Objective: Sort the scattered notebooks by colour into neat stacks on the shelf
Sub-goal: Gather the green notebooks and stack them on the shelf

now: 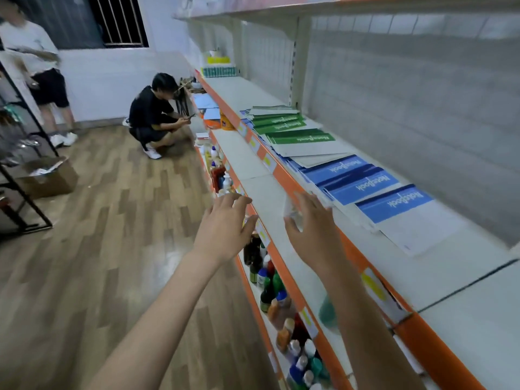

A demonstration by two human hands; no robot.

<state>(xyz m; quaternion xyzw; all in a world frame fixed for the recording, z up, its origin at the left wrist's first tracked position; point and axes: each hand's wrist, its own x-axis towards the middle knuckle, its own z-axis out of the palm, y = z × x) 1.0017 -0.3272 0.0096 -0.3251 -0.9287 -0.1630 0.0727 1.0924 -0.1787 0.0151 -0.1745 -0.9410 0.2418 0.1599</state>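
Note:
Blue notebooks (pixel 363 182) lie overlapping and askew on the white shelf (pixel 439 274) with its orange front edge. Farther along the same shelf lie green notebooks (pixel 292 130), also fanned out, with some white sheets among them. My right hand (pixel 312 229) hovers at the shelf's front edge, just left of the nearest blue notebooks, fingers spread and holding nothing. My left hand (pixel 225 226) is out in front of the lower shelf, fingers apart and empty.
Lower shelves hold several bottles (pixel 270 280). A person (pixel 153 116) crouches by the shelf farther down the aisle and another person (pixel 36 71) stands at the back left. A cardboard box (pixel 49 177) and a black rack (pixel 19 164) stand on the wooden floor at left.

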